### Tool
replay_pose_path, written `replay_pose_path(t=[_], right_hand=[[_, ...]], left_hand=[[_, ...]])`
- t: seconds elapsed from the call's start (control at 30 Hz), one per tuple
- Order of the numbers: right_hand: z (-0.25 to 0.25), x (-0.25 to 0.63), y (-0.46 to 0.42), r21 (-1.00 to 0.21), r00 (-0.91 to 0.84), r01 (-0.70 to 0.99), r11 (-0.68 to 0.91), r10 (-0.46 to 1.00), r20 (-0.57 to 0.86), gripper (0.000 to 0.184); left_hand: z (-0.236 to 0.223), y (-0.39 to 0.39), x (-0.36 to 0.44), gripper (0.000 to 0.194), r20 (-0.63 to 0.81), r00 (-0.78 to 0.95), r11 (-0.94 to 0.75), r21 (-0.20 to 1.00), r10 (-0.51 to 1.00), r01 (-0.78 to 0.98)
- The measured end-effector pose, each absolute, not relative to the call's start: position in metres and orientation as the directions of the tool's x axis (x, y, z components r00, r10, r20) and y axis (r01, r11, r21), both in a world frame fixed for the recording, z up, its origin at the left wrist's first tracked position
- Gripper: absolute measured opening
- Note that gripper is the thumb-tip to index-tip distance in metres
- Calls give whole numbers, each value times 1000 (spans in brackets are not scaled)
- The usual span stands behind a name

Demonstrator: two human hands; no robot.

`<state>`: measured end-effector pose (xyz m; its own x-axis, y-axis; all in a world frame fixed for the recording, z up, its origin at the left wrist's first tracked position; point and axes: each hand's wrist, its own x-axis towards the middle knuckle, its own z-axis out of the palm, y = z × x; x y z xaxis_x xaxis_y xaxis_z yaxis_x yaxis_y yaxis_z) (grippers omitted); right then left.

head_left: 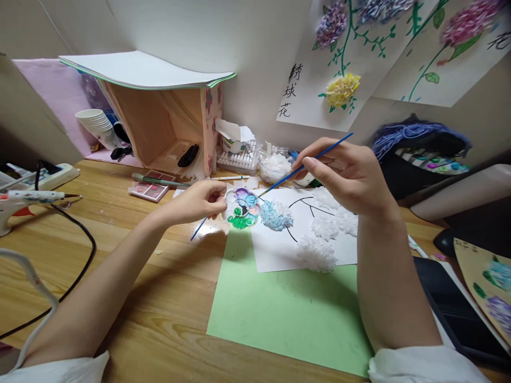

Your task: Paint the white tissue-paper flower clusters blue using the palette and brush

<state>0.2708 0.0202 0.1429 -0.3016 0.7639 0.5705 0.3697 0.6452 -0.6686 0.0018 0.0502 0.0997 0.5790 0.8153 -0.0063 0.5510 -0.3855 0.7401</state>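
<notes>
Between the 2 forearms (104, 276), open room lies over the green sheet (287, 319); ahead, white paper flowers (317, 252) and, farther left, the box (151, 114) obstruct.

An open-fronted box (167, 125) with a peach interior stands on the wooden worktop (171, 314), white and green sheets (147, 70) laid over its top. Left of the box, a stack of white paper cups (97, 127) leans at a tilt; farther left lie a white power strip (64, 173) and a glue gun (32, 198). Just right of the box sits a clear case (239, 161) of white sticks. Two flower pictures (311, 88) hang on the wall, above and right of the box; blue yarn (423, 130) lies well to its right.
</notes>
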Motion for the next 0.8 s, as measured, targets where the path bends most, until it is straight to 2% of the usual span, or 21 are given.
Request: replay_pose_path(t=[0.13,0.23,0.37,0.47,0.57,0.67,0.8], right_hand=[[142,273,21,-653,-334,384,653,757,561,17],[142,274,21,-650,-289,361,669,742,605,14],[139,281,15,-662,-209,314,681,729,652,11],[127,288,3,-658,-183,354,665,739,648,11],[102,293,-15,-604,-119,437,666,709,696,15],[70,290,-34,-561,-115,483,673,684,721,21],[36,277,-51,-369,-273,539,757,572,774,34]], left_hand=[[98,51,1,18,-15,577,-368,756,817,541],[93,53,0,16,-34,580,-339,783,814,522],[77,51,4,16,-91,575,-235,852,813,468],[53,38,12,12,-110,537,-148,898,837,414],[23,21,20,14,-112,399,-51,925,910,375],[1,9,24,15,-88,321,-44,923,943,383],[-8,5,25,16,-36,250,-71,910,968,408]])
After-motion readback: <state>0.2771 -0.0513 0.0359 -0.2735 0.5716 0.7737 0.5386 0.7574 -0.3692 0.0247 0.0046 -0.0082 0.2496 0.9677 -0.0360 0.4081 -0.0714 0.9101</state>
